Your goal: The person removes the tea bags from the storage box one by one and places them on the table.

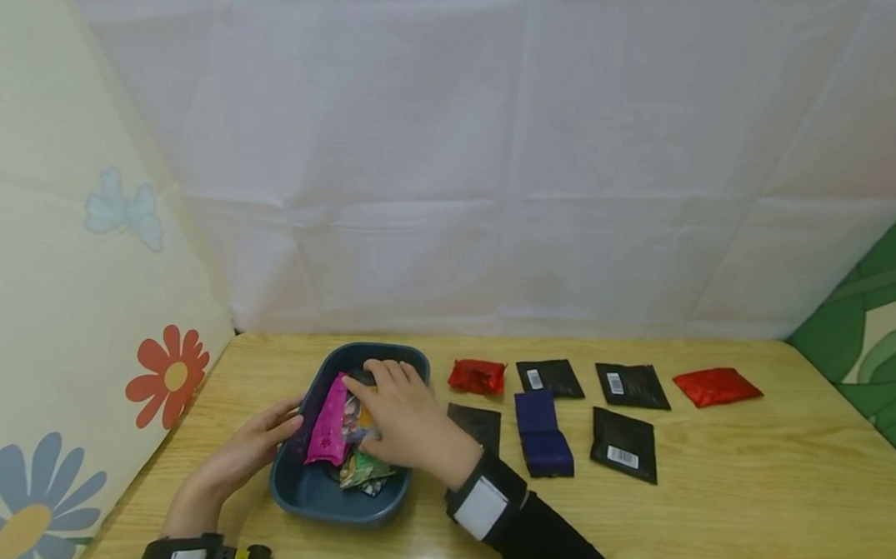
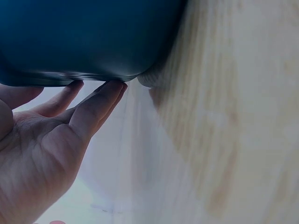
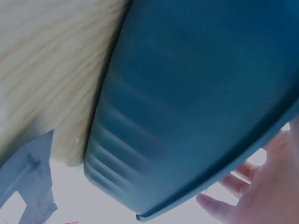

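Note:
A dark blue plastic basin (image 1: 333,510) stands at the left of the table. In it lie a bright pink packet (image 1: 329,424), a green packet (image 1: 365,468) and a colourful printed packet (image 1: 353,417) partly under my right hand. My left hand (image 1: 249,442) is at the basin's left side; in the left wrist view its nearly straight fingers (image 2: 100,105) touch the outer wall. My right hand (image 1: 404,415) reaches over the right rim, fingers spread above the packets. In the right wrist view the basin wall hides what lies under its fingertips.
Right of the basin lie a red packet (image 1: 477,377), several flat black packets (image 1: 624,444) with white labels, and a folded dark purple strip (image 1: 542,434). Another red packet (image 1: 717,386) lies further right. A white sheet (image 1: 512,190) hangs behind the table (image 1: 746,509).

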The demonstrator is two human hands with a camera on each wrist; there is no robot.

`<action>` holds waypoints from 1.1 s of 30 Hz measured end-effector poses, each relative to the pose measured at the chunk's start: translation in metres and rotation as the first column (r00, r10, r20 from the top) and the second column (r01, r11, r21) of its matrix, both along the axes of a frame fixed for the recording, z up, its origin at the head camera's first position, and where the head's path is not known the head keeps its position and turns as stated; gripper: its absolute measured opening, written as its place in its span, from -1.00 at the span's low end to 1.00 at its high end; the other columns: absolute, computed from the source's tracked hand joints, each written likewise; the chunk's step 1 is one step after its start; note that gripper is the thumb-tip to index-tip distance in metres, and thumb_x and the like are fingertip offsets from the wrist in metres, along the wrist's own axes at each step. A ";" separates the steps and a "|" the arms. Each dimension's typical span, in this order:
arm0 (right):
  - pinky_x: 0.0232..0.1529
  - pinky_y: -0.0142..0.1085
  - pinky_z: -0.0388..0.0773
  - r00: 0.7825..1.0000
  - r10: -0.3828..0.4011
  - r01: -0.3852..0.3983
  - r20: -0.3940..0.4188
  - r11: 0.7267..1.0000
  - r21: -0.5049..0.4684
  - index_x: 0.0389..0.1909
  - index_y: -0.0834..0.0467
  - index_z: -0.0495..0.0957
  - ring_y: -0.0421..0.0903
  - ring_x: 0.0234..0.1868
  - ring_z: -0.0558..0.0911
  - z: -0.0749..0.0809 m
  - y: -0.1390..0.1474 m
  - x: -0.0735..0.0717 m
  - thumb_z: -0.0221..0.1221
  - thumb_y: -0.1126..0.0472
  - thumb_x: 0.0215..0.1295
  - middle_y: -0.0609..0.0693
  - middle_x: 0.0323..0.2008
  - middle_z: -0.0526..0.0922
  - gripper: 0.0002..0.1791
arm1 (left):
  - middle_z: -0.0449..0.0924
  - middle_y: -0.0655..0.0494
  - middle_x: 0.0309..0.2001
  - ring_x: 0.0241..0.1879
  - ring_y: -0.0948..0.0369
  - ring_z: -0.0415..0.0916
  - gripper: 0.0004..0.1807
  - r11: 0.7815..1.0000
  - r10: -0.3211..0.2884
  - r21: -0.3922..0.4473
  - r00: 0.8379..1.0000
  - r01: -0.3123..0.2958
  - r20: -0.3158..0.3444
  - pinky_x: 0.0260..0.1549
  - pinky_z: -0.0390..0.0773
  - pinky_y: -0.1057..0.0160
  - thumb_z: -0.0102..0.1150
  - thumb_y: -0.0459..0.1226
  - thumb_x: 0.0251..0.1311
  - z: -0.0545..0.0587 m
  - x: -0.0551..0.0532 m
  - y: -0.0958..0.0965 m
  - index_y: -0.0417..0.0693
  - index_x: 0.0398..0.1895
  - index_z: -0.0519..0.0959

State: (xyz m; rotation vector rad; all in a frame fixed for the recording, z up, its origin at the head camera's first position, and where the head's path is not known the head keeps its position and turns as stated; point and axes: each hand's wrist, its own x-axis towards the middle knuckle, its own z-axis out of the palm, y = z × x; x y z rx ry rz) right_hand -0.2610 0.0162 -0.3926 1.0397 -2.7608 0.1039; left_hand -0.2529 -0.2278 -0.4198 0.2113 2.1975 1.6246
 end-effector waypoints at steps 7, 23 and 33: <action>0.33 -0.01 0.31 0.998 0.050 -0.049 -0.032 0.999 0.011 0.40 -0.09 0.18 0.05 0.32 0.23 0.003 0.009 0.007 0.22 -0.28 0.01 0.12 0.37 0.25 -0.09 | -0.07 -0.47 0.44 0.34 -0.21 0.09 -0.28 1.000 0.012 -0.002 1.000 -0.012 0.014 0.28 0.18 -0.32 -0.20 -0.09 0.41 -0.001 0.000 0.002 -0.30 0.46 -0.12; 0.34 0.05 0.29 0.985 0.140 -0.150 -0.098 0.984 -0.100 0.41 -0.16 0.15 0.02 0.34 0.21 0.004 0.030 0.022 0.17 -0.28 0.07 0.05 0.38 0.24 -0.14 | -0.09 -0.48 0.44 0.36 -0.24 0.03 -0.27 1.000 0.022 -0.017 1.000 -0.021 0.011 0.28 0.16 -0.33 -0.18 -0.07 0.40 -0.003 0.000 0.000 -0.31 0.45 -0.10; 0.31 0.05 0.35 0.978 0.170 -0.186 -0.124 0.973 -0.137 0.44 -0.16 0.05 0.00 0.32 0.26 -0.005 0.061 0.037 0.08 -0.38 0.07 0.05 0.36 0.27 -0.08 | -0.08 -0.48 0.43 0.35 -0.23 0.04 -0.29 1.000 0.016 -0.014 1.000 -0.016 -0.001 0.29 0.14 -0.34 -0.20 -0.10 0.41 -0.002 0.000 0.000 -0.33 0.45 -0.11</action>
